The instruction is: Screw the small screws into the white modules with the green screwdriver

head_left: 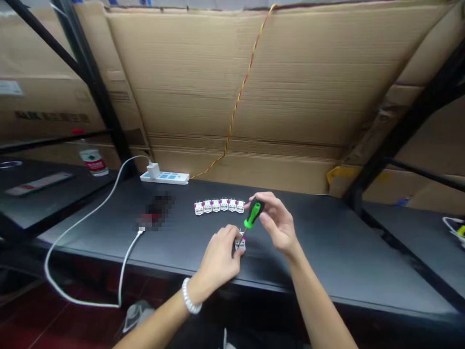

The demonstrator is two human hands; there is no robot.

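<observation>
Head view, on my feed: the step in hand looks like screwdriver work on one small white plastic module [240, 244], which sits near the counter's [327, 252] front edge. My left hand [218, 257] is arched over it, fingertips bearing down on it. My right hand [278, 225] pinches a green-and-black screwdriver [253, 214] between thumb and fingers, shaft angled down to the module. Working it calls for the left hand to keep the module pinned and the shaft lined up.

Behind lies a row of six matching modules [218, 206]. Hidden: the tip's contact point and most of the module, so I can't confirm a screw is engaged. A pixelated object [154, 213] beside the row is unreadable.
</observation>
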